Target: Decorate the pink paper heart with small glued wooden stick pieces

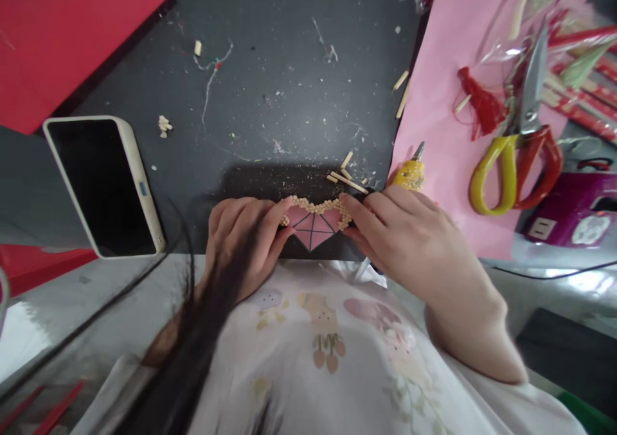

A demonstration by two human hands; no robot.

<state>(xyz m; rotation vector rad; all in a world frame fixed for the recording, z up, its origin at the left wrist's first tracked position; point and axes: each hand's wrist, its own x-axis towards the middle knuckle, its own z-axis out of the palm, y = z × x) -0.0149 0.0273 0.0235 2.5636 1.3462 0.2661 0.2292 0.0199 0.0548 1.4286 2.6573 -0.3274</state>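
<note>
Paper craft sits at the near edge of the dark table (289, 88): a small pink heart (313, 229), marked with thin dark lines that fan out from its lower tip and trimmed along its top edge with a row of pale beads (or grains, too small to tell). The left hand (243, 242) is curled, its fingertips pinched on the heart's left lobe. The right hand (400, 232) mirrors it, fingertips closed on the right lobe with the other fingers bent loosely behind. The heart lies flat between the 2 hands, just in front of the person's chest.

Just beyond the right hand lie a few short wooden sticks (348, 179). Beside them a yellow tool (409, 173) with a metal tip rests at the edge of a pink sheet (443, 133). On that sheet lie a red tassel (482, 108) and scissors (523, 155) with 1 yellow and 1 red handle loop. A purple box (573, 213) stands near the scissors' handles.

To the left, well apart from the hands, a phone (103, 184) in a cream case lies with its dark screen up, and a red sheet (62, 36) covers the far left corner. Scraps, threads and crumbs are scattered over the table.
</note>
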